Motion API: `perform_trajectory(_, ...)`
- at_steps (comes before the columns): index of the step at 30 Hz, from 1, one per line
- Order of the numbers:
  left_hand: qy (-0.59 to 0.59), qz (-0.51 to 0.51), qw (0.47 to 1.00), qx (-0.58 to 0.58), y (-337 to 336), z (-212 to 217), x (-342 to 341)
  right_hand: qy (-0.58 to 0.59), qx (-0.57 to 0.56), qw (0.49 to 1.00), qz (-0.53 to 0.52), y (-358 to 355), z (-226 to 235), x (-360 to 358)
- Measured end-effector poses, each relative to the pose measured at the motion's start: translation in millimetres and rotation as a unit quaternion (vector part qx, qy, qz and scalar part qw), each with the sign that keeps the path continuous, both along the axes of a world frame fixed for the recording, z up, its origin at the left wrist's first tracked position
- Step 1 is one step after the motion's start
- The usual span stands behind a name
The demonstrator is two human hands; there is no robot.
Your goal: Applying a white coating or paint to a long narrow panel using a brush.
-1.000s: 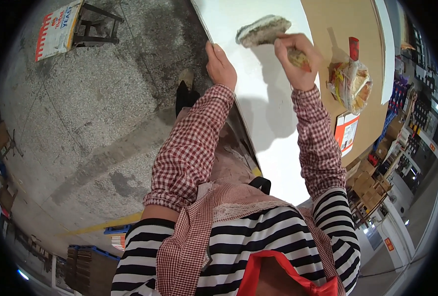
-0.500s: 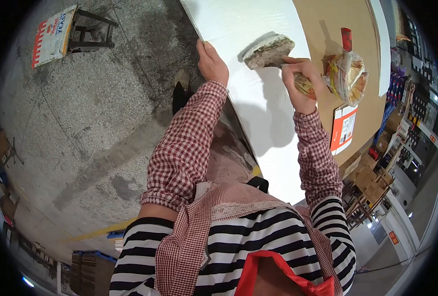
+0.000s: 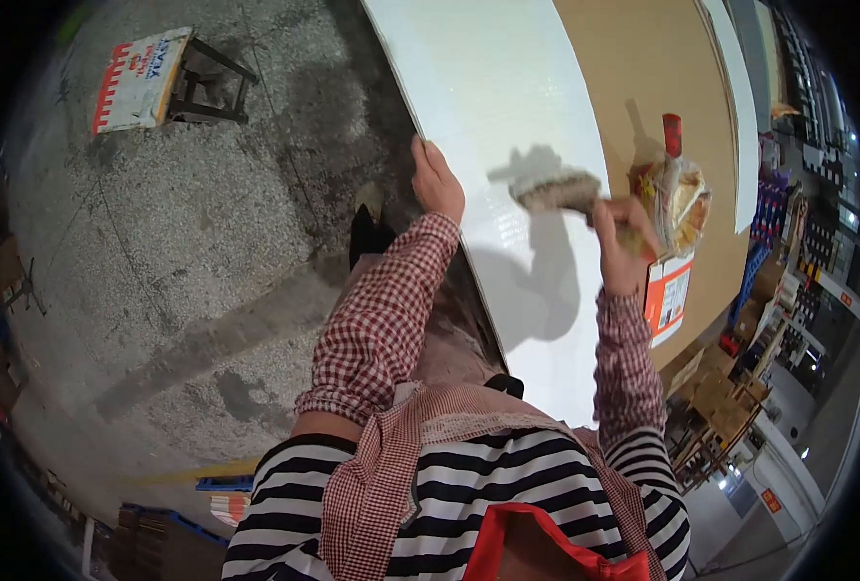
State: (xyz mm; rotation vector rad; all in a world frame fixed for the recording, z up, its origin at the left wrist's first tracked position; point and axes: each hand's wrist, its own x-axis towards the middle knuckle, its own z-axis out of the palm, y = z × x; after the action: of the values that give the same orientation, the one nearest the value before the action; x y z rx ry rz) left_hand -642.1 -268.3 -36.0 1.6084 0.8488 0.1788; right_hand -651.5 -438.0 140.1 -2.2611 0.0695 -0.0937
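A long white board (image 3: pixel 498 97) stretches in front of me. At its left edge my left hand (image 3: pixel 438 182) is closed, thumb along the top; its other fingers are mostly hidden. Over the board, my right hand (image 3: pixel 627 237) grips the handle of a wide, worn brush (image 3: pixel 556 191) with pale, dirty bristles. The brush casts a shadow on the white surface, and I cannot tell whether its bristles touch it. Just beyond my right hand sits a plastic-lined tub (image 3: pixel 684 208) smeared with yellowish stuff, with a red-handled tool (image 3: pixel 673 136) beside or in it.
Brown cardboard (image 3: pixel 633 58) lies under and right of the white board, with an orange-and-white printed piece (image 3: pixel 668 295) on it. On the floor at the far left stands a dark stool (image 3: pixel 212 82) topped by a printed panel. Stacked boxes (image 3: pixel 716 402) line the right side.
My right hand has drawn the brush toward me and a little to the right over the board. The whole view has shifted slightly. My left hand keeps to the board's left edge.
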Motion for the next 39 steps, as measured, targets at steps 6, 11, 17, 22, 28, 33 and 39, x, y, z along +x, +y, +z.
perform_trajectory(6, -0.001, -0.015, 1.000, -0.015, -5.5, 1.6, 0.4, -0.091, 0.129, 0.983, 0.093, 78.4, -37.7, 130.7)
perform_trajectory(11, 0.004, -0.005, 1.000, -0.015, -4.6, -2.3, 1.1, -0.122, 0.085, 0.979, 0.141, 114.0, -47.3, 168.1)
perform_trajectory(17, 0.026, -0.022, 0.999, -0.035, -2.3, 4.1, -1.2, -0.093, 0.039, 0.977, 0.189, 77.4, -46.4, 133.7)
perform_trajectory(22, 0.038, -0.029, 0.998, -0.052, -4.0, 3.1, -2.4, -0.105, 0.072, 0.977, 0.173, 79.7, -29.1, 127.7)
perform_trajectory(28, 0.001, -0.025, 0.998, -0.050, -6.3, 6.1, 0.4, -0.106, 0.047, 0.978, 0.174, 66.8, -45.8, 116.5)
perform_trajectory(33, 0.013, -0.015, 1.000, -0.016, -3.8, 1.1, -0.7, -0.058, -0.022, 0.974, 0.216, 18.6, -25.8, 35.8)
perform_trajectory(39, 0.018, -0.031, 0.998, -0.044, -1.7, 3.4, 0.1, -0.121, -0.014, 0.978, 0.168, 50.0, -15.4, 50.2)
